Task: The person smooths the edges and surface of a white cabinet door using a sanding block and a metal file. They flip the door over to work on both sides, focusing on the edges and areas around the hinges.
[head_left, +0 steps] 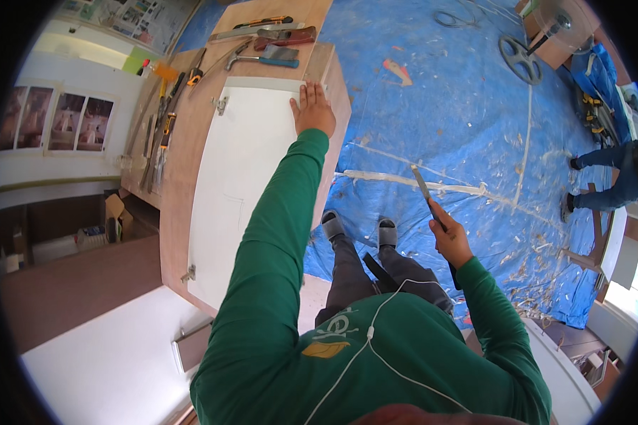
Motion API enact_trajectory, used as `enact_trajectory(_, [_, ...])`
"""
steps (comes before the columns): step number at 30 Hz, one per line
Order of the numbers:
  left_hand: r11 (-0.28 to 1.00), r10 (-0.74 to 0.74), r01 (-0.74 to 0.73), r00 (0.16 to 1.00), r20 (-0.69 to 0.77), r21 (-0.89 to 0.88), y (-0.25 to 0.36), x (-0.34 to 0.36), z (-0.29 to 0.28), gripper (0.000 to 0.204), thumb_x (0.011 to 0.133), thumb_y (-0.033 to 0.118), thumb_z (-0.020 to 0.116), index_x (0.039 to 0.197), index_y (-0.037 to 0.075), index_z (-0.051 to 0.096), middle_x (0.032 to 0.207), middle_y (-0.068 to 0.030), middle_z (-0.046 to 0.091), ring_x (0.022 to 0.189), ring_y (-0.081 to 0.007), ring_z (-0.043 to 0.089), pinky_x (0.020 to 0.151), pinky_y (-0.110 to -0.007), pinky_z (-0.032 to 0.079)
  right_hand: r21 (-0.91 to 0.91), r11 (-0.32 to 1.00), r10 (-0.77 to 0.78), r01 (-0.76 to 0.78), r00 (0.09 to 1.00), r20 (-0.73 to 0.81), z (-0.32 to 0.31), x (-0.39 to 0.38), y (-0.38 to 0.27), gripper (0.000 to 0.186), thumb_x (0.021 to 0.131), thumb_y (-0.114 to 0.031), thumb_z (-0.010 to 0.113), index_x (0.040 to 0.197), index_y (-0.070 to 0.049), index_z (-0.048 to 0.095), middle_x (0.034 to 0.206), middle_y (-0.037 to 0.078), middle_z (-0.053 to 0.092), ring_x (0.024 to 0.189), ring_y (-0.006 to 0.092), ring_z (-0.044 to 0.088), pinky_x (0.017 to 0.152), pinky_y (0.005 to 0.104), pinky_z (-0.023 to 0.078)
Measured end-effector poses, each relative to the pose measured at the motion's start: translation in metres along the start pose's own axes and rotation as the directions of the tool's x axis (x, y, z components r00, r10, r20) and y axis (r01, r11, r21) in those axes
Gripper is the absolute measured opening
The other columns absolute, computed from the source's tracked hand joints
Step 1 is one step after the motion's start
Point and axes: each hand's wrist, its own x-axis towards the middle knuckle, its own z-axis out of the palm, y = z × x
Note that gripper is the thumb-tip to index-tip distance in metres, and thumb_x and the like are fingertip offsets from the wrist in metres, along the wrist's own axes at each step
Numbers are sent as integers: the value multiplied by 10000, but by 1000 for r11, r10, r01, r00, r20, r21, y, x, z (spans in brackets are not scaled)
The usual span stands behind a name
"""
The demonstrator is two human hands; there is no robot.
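Observation:
My left hand (312, 112) lies flat with its fingers spread on the far right corner of a white cabinet door (237, 163). The door rests on a wooden workbench top (181, 177) and has metal hinges (221, 105) along its left side. Faint pencil lines show on its white face. My right hand (452, 237) is closed round the dark handle of a long flat file (421, 183), held to the right of the bench and apart from the door. The file's blade points away from me and slightly left.
Beyond the door lie a hammer (266, 61), a hatchet with a brown cover (287, 38) and a cutter knife. More hand tools line the bench's left side. Blue tarp (432, 92) with scraps covers the floor. Another person's legs (613, 177) stand at the right, near a fan (521, 60).

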Motion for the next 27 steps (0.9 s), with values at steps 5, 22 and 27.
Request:
enact_trajectory(5, [970, 215, -212, 977, -9, 120, -37, -94, 2, 714, 1024, 243, 524, 1655, 44, 256, 1749, -145, 200, 1616, -309, 188, 1286, -564, 186, 68, 986, 154, -153, 988, -12, -4, -2, 7, 658, 1017, -86, 614, 1634, -159, 399, 717, -17, 508, 520, 93, 482, 479, 292, 440])
enact_trajectory(22, [873, 68, 129, 923, 380, -470, -103, -337, -127, 567, 978, 148, 625, 1529, 87, 502, 1201, -198, 697, 1077, -368, 658, 1003, -502, 488, 143, 990, -66, -6, 867, 493, 132, 37, -70, 579, 1090, -218, 552, 1644, -194, 384, 730, -4, 520, 521, 93, 515, 490, 265, 469])
enact_trajectory(27, [936, 197, -185, 980, 10, -300, -160, -327, -105, 675, 980, 230, 664, 1594, 105, 413, 1576, -186, 464, 1446, -376, 438, 1217, -528, 324, -131, 931, -268, 341, 882, 388, 179, 27, -44, 579, 1089, -195, 544, 1643, -197, 375, 858, 100, 643, 672, 196, 613, 671, 382, 536])
